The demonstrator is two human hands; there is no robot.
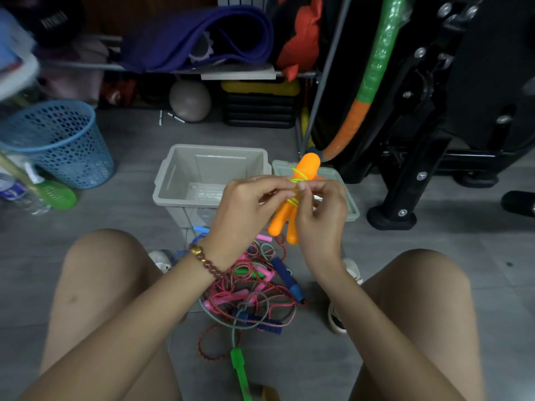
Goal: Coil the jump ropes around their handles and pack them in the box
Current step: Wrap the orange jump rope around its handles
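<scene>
Two orange jump-rope handles (307, 169) are held together upright in front of me, with a thin yellow-green rope (298, 180) wound around them. My left hand (249, 204) pinches the rope at the handles' left side. My right hand (321, 209) grips the handles and pinches the rope from the right. Behind the hands stands an open grey plastic box (185, 180) on the floor. Between my knees lies a tangled pile of jump ropes (252, 287) with pink, blue and green handles.
The box's grey lid (350, 198) lies right of the box. A blue mesh basket (60, 140) stands at left with bottles beside it. A shelf with a purple mat (197, 36) is behind; black gym equipment (419, 140) stands at right. My knees flank the pile.
</scene>
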